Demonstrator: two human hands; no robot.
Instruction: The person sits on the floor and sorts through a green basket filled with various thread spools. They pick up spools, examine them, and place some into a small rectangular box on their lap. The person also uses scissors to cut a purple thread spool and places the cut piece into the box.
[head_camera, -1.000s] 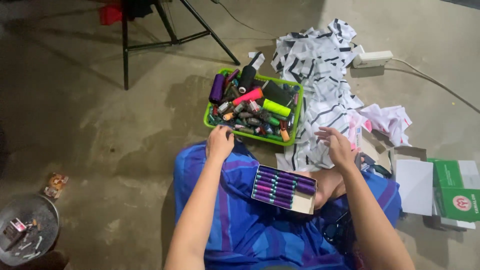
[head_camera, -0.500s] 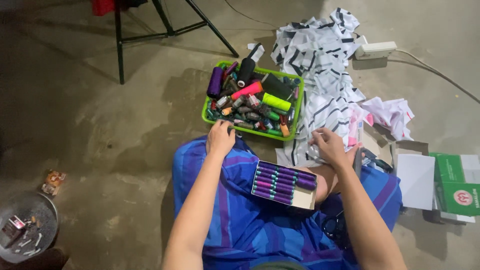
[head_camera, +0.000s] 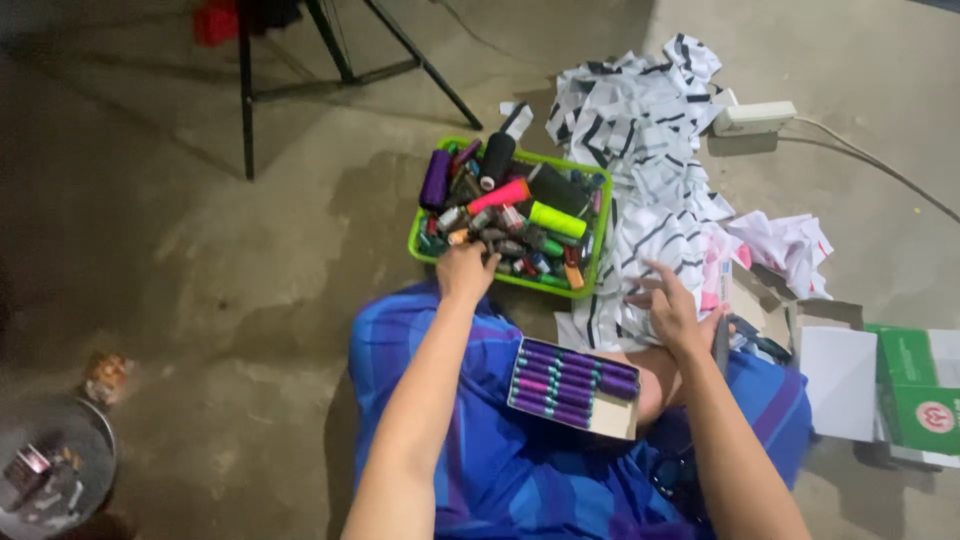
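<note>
Hidden: we cannot see what our left hand (head_camera: 466, 270) grips, if anything; its fingers curl down into the spools at the near edge of the green basket (head_camera: 420, 228), so we cannot tell whether it is closed on one.
Blurred: the small spools in the basket run together; only the purple, black, pink and yellow-green ones stand out.
Cut off: the green and white carton (head_camera: 920, 395) runs off the right edge, and the round metal tray (head_camera: 60, 470) off the bottom left.
Right hand: our right hand (head_camera: 675, 312) is spread wide, fingers apart, empty, over the striped cloth (head_camera: 640, 140).
Box of purple spools (head_camera: 572, 385): it lies on our lap, on the blue cloth (head_camera: 480, 450), between both forearms, nearer the right hand and just below it.
Basket: directly ahead of our knees, touching the left hand.
</note>
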